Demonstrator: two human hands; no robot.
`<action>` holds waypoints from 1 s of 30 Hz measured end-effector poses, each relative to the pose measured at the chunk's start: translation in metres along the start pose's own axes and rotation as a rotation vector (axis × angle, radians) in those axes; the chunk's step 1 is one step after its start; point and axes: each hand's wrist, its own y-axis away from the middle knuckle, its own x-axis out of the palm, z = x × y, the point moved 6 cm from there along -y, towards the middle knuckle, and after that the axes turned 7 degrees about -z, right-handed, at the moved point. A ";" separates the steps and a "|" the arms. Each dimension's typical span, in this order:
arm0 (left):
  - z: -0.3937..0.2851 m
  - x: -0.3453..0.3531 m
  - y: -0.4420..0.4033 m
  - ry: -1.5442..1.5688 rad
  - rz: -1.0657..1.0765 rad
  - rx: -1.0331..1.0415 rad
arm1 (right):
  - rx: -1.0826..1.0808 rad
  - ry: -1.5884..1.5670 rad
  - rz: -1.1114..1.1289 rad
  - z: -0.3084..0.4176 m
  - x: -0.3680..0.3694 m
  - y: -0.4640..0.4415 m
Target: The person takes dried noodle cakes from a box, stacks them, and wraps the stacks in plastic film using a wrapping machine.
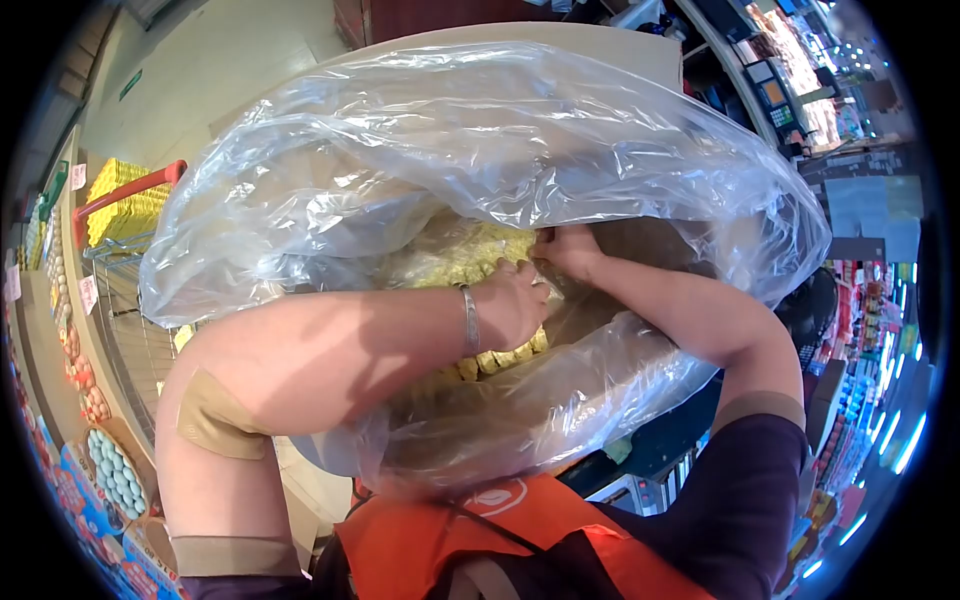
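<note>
Inside a large carton lined with a clear plastic bag [480, 90], I see a stack of yellow, bumpy egg trays [460, 255]. My left hand [512, 305], with a bracelet at its wrist, reaches in across the bag, its fingers bent over the right side of the trays. Just beyond it, my right hand [568, 250] is closed at the trays' far right corner, fingertips partly hidden. The bag's folds and my left forearm cover much of the stack. Bunched plastic surrounds both forearms.
At the left, a shopping cart with a red handle [130, 200] holds more stacked yellow trays [118, 212]. Pale bluish eggs [115, 472] sit on a display at the lower left. A scale-like device with keypad [775, 95] stands at the upper right, near stocked shelves.
</note>
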 end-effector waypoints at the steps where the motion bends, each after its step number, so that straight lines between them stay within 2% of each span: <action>1: 0.001 0.001 -0.001 0.001 0.012 0.003 | -0.089 0.039 -0.030 0.004 0.001 0.001; 3: 0.002 0.002 -0.002 0.004 0.028 0.006 | -0.269 0.118 -0.091 0.012 0.001 0.007; 6: 0.000 0.003 -0.003 -0.004 0.058 -0.005 | -0.457 0.250 -0.066 0.029 -0.002 0.015; 9: -0.003 -0.002 -0.003 -0.059 0.062 0.004 | -0.681 0.338 -0.084 0.014 0.022 0.003; 10: -0.004 -0.004 -0.002 -0.082 0.060 0.004 | -0.700 0.355 0.016 0.014 0.033 -0.002; 13: -0.004 -0.001 -0.004 -0.089 0.140 0.021 | -0.614 0.233 0.293 0.018 0.041 -0.010; 21: -0.005 -0.002 -0.004 -0.081 0.061 0.012 | -0.456 -0.145 0.446 0.031 0.021 -0.037; 24: -0.005 -0.001 -0.003 -0.095 0.014 0.018 | -0.285 -0.450 0.558 0.033 0.015 -0.037; 28: -0.003 0.005 -0.008 -0.023 0.011 0.022 | -0.013 -1.018 0.739 0.038 0.005 -0.031; 30: -0.005 0.000 -0.007 -0.015 0.087 0.040 | 0.097 -1.265 0.805 0.040 -0.008 -0.027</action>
